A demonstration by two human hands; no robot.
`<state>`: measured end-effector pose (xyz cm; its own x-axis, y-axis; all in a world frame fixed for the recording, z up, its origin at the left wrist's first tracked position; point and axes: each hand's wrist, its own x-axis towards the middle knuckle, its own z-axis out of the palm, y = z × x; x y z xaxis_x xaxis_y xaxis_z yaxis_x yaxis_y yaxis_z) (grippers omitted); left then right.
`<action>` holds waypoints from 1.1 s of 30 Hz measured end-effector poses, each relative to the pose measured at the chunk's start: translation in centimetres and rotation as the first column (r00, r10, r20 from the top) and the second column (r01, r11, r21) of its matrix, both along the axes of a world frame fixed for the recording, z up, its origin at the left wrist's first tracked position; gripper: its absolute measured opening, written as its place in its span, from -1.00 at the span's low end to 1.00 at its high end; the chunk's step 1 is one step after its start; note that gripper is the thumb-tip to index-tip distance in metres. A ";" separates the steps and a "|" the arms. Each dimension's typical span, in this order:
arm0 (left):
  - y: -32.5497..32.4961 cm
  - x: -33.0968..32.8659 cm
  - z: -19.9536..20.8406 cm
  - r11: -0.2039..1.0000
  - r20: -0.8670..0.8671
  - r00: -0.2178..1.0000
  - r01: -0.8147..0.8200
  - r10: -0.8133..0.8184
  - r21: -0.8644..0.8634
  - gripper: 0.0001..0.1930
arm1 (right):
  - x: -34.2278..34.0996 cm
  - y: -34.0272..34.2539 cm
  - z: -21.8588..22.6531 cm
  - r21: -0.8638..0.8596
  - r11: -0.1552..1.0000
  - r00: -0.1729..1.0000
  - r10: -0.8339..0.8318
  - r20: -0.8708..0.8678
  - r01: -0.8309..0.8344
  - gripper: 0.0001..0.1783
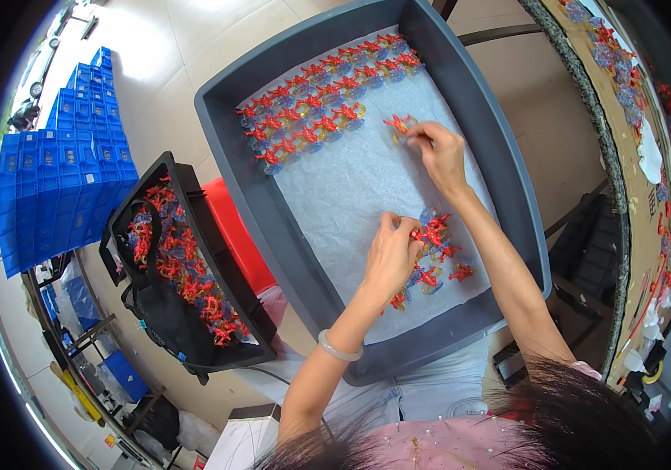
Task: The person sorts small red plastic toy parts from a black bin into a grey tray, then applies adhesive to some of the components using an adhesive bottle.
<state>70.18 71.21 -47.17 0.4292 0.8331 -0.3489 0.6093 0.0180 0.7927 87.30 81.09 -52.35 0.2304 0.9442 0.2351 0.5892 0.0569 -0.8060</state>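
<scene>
My right hand (441,158) is pinching one red toy (398,123) between closed-up fingertips in the upper middle of the frame, near the shortest row (305,135). My half-curled left hand (390,254) is touching loose toys (435,232) right of centre; I can't tell whether it's gripping any. I should be matching the row's slant, pinching lightly.

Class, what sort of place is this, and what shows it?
Probably a factory workshop: stacked blue plastic crates, a black plastic bin heaped with red-and-blue figures, and a grey rectangular plastic tray holding similar figures in rows.
</scene>
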 end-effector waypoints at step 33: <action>7.5 -2.3 3.5 0.872 0.494 0.757 -0.201 0.427 -0.446 -0.78 | 3.5 -4.2 18.1 0.201 0.963 0.968 0.133 0.214 -0.177 -0.52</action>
<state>67.90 78.71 -43.64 0.3747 0.8268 -0.4194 -0.0348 0.4646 0.8848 90.77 76.84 -34.20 0.0138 0.8857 0.4641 0.7048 0.3206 -0.6328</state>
